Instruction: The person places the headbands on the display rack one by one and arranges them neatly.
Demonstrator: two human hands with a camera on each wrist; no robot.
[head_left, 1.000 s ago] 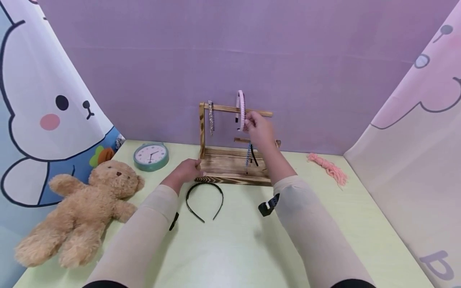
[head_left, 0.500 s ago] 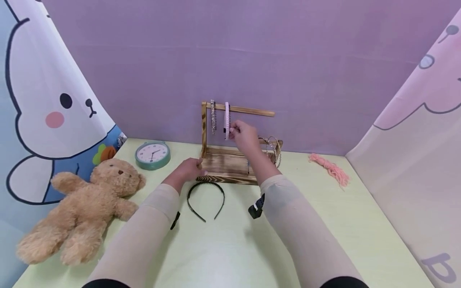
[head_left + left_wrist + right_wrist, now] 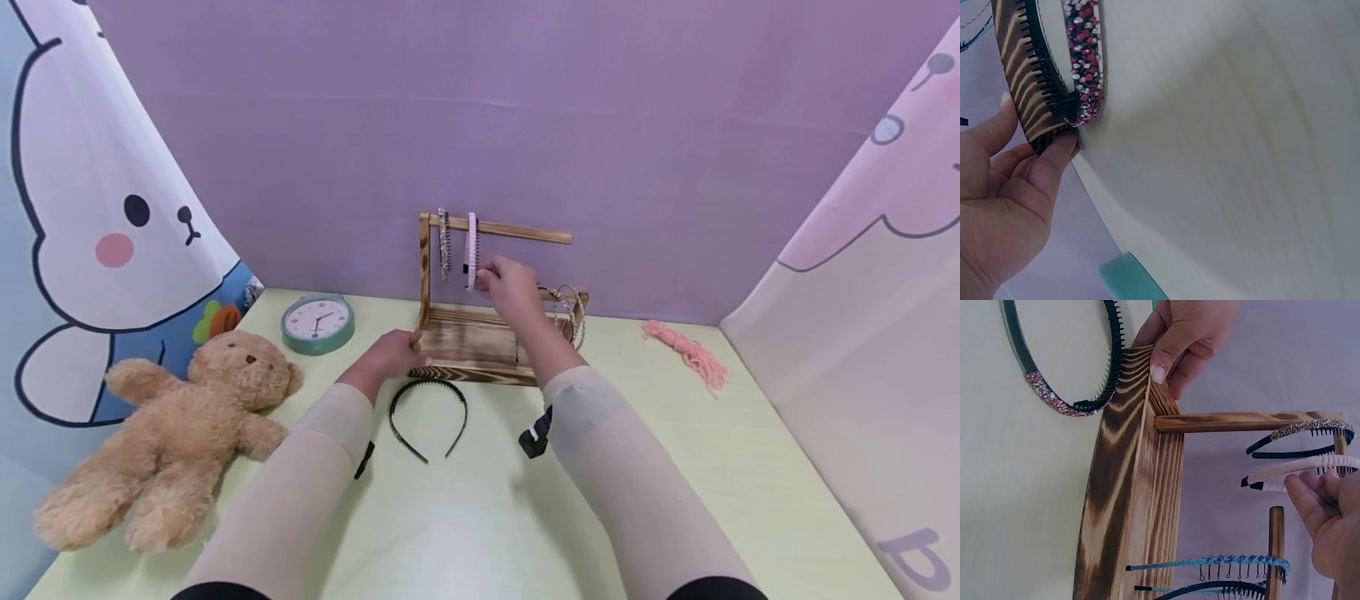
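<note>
A wooden rack [image 3: 480, 343] stands at the back of the table, and my left hand [image 3: 392, 353] grips the left front corner of its base. On its upper bar [image 3: 525, 231] hangs a pink headband [image 3: 472, 250], to the right of a glittery headband [image 3: 445, 246]. My right hand [image 3: 512, 287] has its fingers at the lower part of the pink headband, pinching it. A black headband [image 3: 393, 408] lies on the table before the base; its red and white stones [image 3: 1087, 69] show in the left wrist view. Blue braided [image 3: 1235, 561] and black headbands hang from a lower bar [image 3: 1276, 550].
Bead strands [image 3: 577, 321] hang at the rack's right side, partly behind my right arm. A green clock [image 3: 317, 325] and a teddy bear [image 3: 187, 433] lie to the left. Pink yarn [image 3: 686, 354] lies on the right.
My right hand has moved left along the upper bar with the pink headband, which now hangs there near the glittery one. The left hand keeps its grip on the rack.
</note>
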